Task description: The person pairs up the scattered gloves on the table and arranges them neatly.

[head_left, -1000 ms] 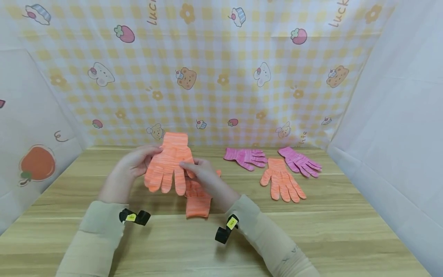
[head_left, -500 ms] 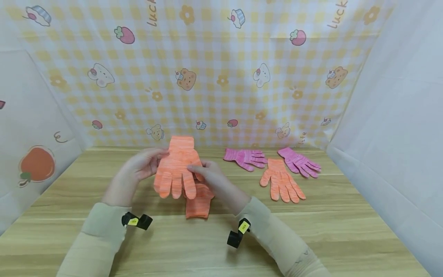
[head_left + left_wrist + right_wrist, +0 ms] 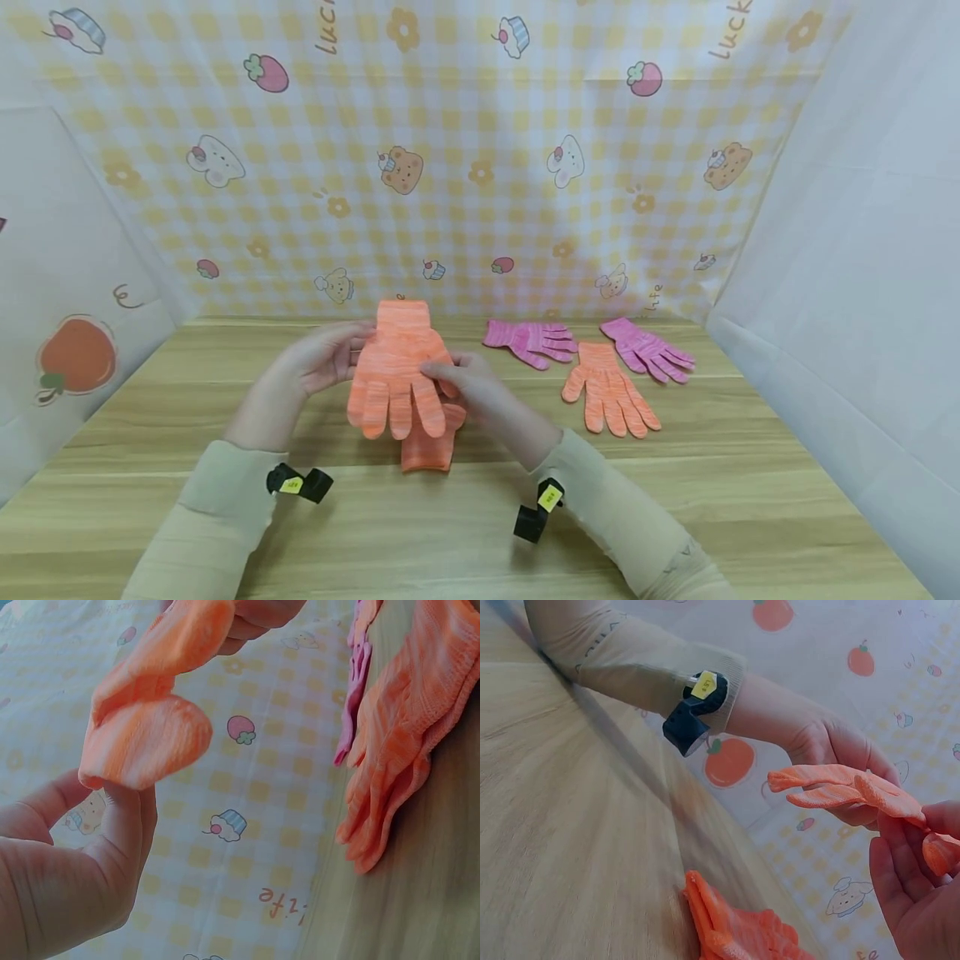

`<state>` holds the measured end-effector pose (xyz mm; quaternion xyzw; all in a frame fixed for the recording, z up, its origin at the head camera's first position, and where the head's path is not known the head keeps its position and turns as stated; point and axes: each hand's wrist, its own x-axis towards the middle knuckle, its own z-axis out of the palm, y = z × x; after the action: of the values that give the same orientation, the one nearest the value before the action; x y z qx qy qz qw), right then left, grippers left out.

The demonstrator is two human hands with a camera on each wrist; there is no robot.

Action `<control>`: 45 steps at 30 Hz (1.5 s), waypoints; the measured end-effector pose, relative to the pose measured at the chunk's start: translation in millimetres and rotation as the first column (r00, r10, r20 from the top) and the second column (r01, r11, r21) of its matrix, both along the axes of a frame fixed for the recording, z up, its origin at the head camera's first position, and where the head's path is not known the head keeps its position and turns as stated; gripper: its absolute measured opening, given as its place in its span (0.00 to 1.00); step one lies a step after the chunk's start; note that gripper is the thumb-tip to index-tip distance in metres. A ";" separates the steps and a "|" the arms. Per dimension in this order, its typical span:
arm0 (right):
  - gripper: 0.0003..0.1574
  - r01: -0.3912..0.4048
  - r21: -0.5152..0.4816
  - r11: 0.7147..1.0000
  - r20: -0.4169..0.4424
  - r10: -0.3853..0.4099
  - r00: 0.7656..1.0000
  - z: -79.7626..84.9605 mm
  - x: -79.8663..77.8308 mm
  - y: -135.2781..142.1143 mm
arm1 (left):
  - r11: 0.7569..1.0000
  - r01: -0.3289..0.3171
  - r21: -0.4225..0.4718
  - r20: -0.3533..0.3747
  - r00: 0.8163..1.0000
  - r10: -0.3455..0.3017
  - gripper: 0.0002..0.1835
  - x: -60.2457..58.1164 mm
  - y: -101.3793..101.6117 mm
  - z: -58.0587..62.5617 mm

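An orange knitted glove point(image 3: 405, 350) is held up over the table, cuff at the top and fingers hanging down. My left hand point(image 3: 326, 360) pinches its left edge between thumb and fingers; the left wrist view shows these fingertips at the fabric. My right hand point(image 3: 472, 379) pinches the glove's right side, thumb on the near face and fingers behind. Below it, another orange glove point(image 3: 427, 450) lies on the table with its cuff towards me, its far part hidden behind the raised one.
To the right on the wooden table point(image 3: 712, 508) lies a flat orange glove point(image 3: 611, 392), fingers towards me. Two pink gloves point(image 3: 532, 342) lie near the back edge. A checked cloth point(image 3: 480, 217) hangs behind the table, and white cloth point(image 3: 862, 250) closes the right side.
Both hands have carried the held glove to the right and slightly down, over more of the glove lying below. The gloves on the table have stayed put.
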<state>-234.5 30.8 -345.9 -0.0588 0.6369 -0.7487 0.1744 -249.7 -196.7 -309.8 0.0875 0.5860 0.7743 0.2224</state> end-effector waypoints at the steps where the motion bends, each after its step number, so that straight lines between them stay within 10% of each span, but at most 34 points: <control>1: 0.21 -0.002 0.002 1.000 0.000 0.002 1.000 -0.4 0.3 1.5 | 1.000 0.005 -0.001 0.000 1.000 -0.005 0.10 -0.2 0.9 -0.6; 8: 0.20 -0.017 0.006 1.000 -0.002 0.017 1.000 -4.0 2.4 11.1 | 0.998 0.065 -0.011 -0.036 0.997 -0.066 0.25 -0.3 4.8 -6.1; 13: 0.20 -0.017 0.015 1.000 -0.022 0.017 1.000 -5.1 4.6 17.7 | 0.992 0.121 0.019 -0.077 0.990 -0.119 0.11 -0.6 6.2 -10.1; 45: 0.23 -0.153 -0.020 0.988 -0.015 0.153 0.988 -4.7 12.9 44.3 | 1.000 0.023 -0.016 -0.014 1.000 -0.023 0.26 5.6 25.3 -9.9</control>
<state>-221.6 75.1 -350.5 -0.1142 0.6236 -0.7394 0.2265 -244.1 -171.4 -319.8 0.0979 0.5925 0.7665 0.2279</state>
